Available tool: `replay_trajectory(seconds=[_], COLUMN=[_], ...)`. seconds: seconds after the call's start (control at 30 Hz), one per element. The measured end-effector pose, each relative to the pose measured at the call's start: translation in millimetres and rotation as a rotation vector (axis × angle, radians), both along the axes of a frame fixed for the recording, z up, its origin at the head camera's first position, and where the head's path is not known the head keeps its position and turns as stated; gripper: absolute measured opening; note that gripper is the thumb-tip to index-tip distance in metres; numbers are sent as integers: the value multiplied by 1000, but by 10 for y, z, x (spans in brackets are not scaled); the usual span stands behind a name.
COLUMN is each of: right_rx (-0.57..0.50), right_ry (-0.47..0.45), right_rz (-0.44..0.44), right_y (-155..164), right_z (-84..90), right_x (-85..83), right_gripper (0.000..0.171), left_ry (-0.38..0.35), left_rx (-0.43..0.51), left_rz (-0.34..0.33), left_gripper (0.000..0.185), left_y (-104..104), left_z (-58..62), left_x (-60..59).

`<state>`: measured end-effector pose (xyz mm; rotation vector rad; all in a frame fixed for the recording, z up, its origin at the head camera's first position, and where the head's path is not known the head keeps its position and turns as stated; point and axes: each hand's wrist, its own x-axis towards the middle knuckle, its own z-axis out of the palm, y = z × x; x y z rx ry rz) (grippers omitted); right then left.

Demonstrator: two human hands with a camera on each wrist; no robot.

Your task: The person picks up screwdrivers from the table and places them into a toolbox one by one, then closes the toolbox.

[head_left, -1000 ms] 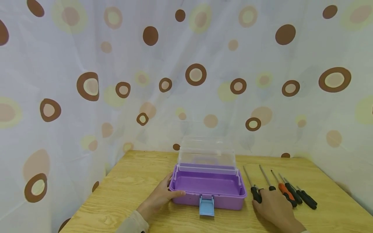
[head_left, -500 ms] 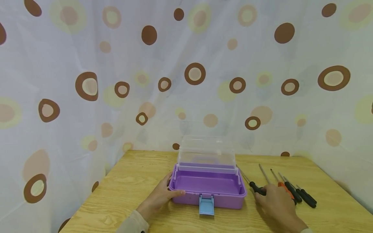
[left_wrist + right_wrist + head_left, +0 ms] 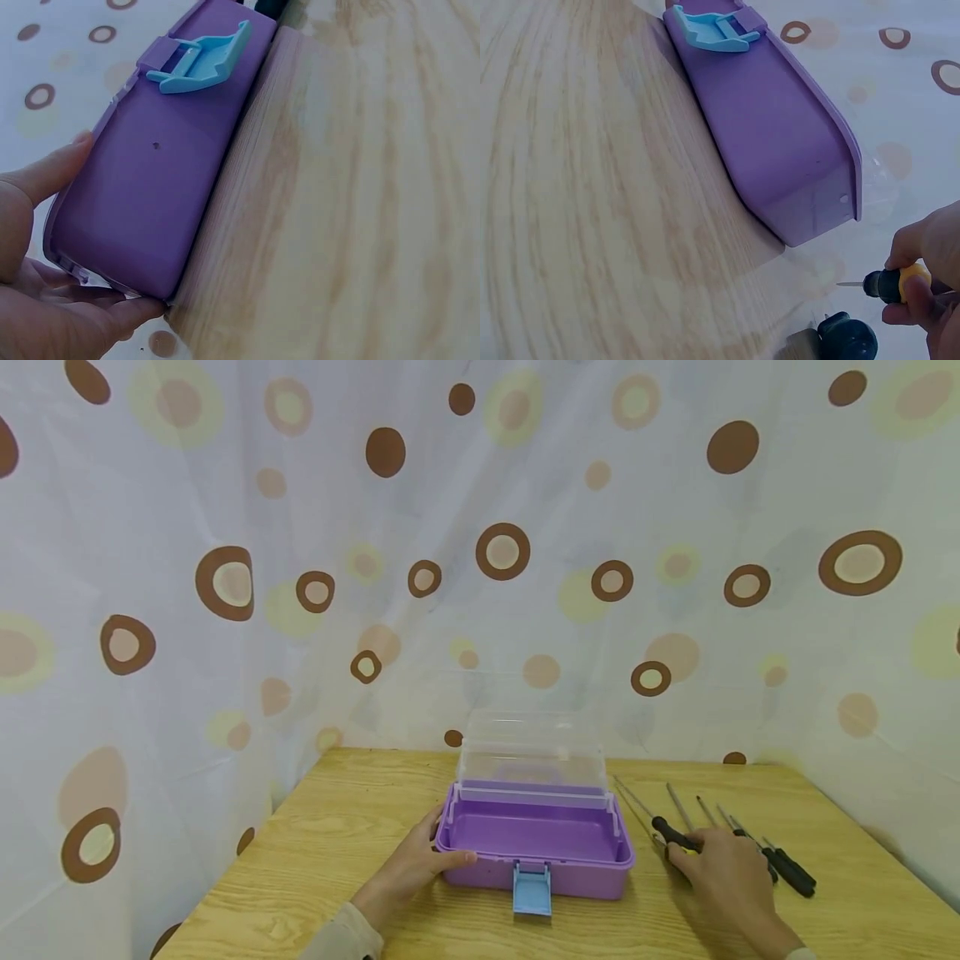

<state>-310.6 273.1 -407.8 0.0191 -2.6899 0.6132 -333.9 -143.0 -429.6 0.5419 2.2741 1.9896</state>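
The lower tray of a purple toolbox (image 3: pixel 555 877) stands at the middle with its clear lid (image 3: pixel 532 747) raised. My left hand (image 3: pixel 408 864) grips its left end, thumb over the front rim. A pale blue latch (image 3: pixel 532 893) hangs at the front. To the right, my right hand (image 3: pixel 723 877) pinches a screwdriver (image 3: pixel 889 286) with a dark and yellow handle. A black-handled screwdriver (image 3: pixel 671 833) is at its fingertips, long shaft pointing to the back left. Whether the hand holds both, I cannot tell.
Several screwdrivers lie right of the right hand, among them a black-handled one (image 3: pixel 791 870); the hand covers parts of others. A dark handle end (image 3: pixel 847 341) shows below the hand in the right wrist view. Behind the wooden table (image 3: pixel 360 785) hangs a dotted curtain (image 3: pixel 420 510).
The black-handled screwdriver has turned and shifted beside the right hand, which moved slightly right. A yellow handle part now shows at its fingers. The left hand and toolbox have stayed still.
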Motion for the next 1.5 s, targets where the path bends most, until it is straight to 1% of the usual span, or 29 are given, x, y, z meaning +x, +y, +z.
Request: replay_trajectory(seconds=[0.13, 0.3, 0.57, 0.77, 0.9, 1.0, 1.1, 1.2, 1.3, 1.43, 1.47, 1.5], right_rx=[-15, -44, -60, -134, -198, -291, -429, -606, -794, -1014, -1056, -1099], right_ry=[34, 28, 134, 155, 177, 160, 101, 29, -5, 9, 16, 25], right_rz=[-6, -33, -25, -30, -46, -62, -61, -33, -22, 3, 14, 36], right_y=[65, 170, 288, 329, 348, 347, 339, 336, 350, 402, 415, 426], right_z=[34, 66, 64, 100, 130, 155, 181, 203, 223, 249, 254, 259], right_x=[32, 31, 18, 6, 9, 13, 12, 2, -2, 5, 9, 11], right_gripper=[43, 46, 43, 45, 43, 43, 49, 54, 53, 12, 8, 15], left_ry=[-5, -19, -5, -3, -5, -8, -9, -7, -9, -5, -5, -4], left_rx=[5, -3, 14, 11, 13, 10, 9, 9, 8, 11, 13, 13], left_rz=[-3, -7, -18, -23, -25, -18, -7, -3, -7, -16, -17, -16], left_gripper=[102, 102, 104, 103, 102, 103, 103, 103, 104, 105, 105, 105], left_y=[0, 4, 11, 3, 0, -1, -1, -5, -10, -16, -16, -17], left_z=[3, 19, -3, 9, 12, 14, 15, 3, -5, -12, -14, -17], left_x=[1, 6, -23, -17, -15, -8, -1, -8, -16, -27, -32, -35])
